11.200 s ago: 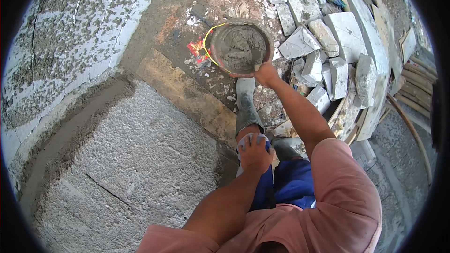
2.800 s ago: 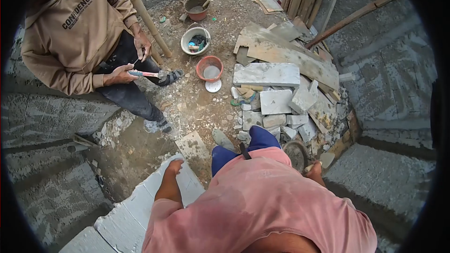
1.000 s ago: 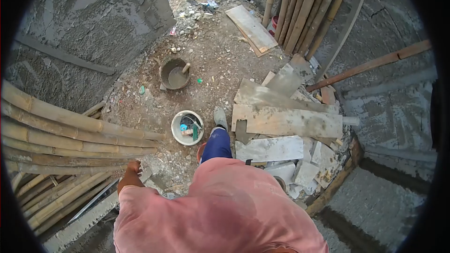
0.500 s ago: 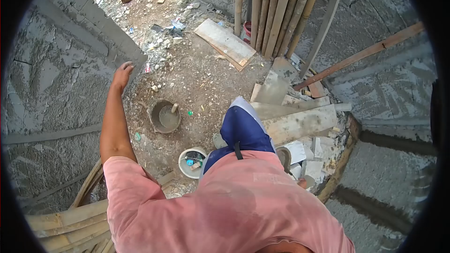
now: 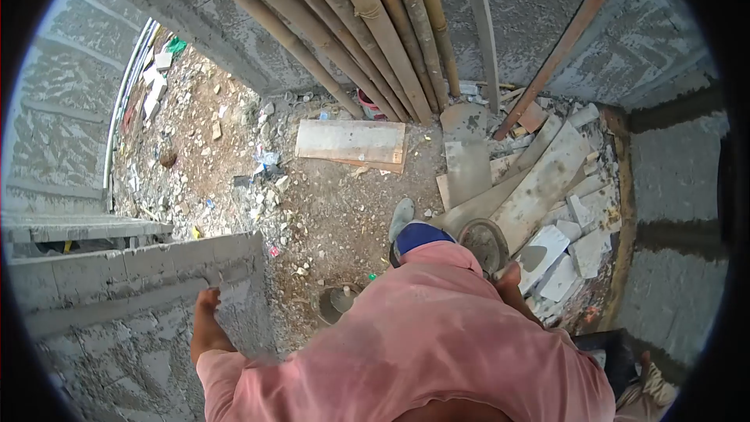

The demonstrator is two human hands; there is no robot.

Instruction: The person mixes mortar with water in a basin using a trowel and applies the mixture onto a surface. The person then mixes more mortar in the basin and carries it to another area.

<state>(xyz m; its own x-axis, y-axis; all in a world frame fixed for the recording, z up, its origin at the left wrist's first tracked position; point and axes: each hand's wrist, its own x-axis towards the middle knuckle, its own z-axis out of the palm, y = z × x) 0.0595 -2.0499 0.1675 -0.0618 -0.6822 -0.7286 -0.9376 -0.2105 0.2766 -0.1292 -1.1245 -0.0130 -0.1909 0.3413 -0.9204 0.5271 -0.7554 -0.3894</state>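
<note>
My left hand [image 5: 207,299] is stretched out to the left, at the upper part of the grey plastered low wall [image 5: 156,270]. Its fingers are small and blurred, so their grip is unclear. On the other side, my right hand [image 5: 509,277] is closed at the rim of a dark round bucket [image 5: 483,244], which hangs beside my leg with grey material inside. A second bucket [image 5: 337,305], partly hidden by my pink shirt, stands on the ground between the low wall and my body.
Bamboo poles [image 5: 383,39] lean on the far wall. A flat board [image 5: 351,143] lies before them. Planks [image 5: 539,180] and broken white slabs [image 5: 547,254] cover the ground at right. Part of another person [image 5: 652,391] shows at lower right. Rubble [image 5: 211,141] lies at upper left.
The view has turned and shifted, bringing more of the bucket at my right hand into sight. The white bucket of small items has left view. My left hand remains at the wall.
</note>
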